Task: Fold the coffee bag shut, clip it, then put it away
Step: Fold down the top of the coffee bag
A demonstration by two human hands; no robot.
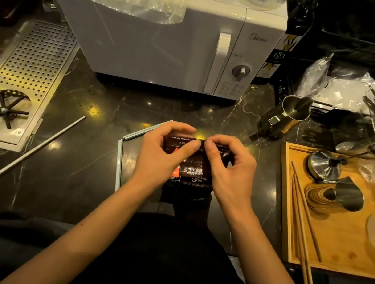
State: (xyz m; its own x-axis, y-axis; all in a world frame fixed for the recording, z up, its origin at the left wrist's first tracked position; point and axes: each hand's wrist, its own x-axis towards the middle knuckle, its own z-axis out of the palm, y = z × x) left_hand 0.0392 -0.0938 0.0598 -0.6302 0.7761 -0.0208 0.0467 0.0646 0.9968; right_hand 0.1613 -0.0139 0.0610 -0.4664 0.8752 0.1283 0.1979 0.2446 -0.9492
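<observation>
A dark coffee bag (193, 167) with white print and a red-orange patch stands at the front middle of the dark marble counter. My left hand (163, 155) grips its top left and my right hand (229, 168) grips its top right. Both thumbs press on the bag's folded-over top edge, and the fingers curl behind it. The bag rests on a square glass plate with a pale green rim (120, 155). No clip shows in this view.
A white microwave (167, 46) stands behind the bag. A perforated metal drain tray (25, 80) and a long white stick (30, 153) lie at left. At right are a steel pitcher (290, 114) and a wooden tray (327, 249) with chopsticks and metal tools.
</observation>
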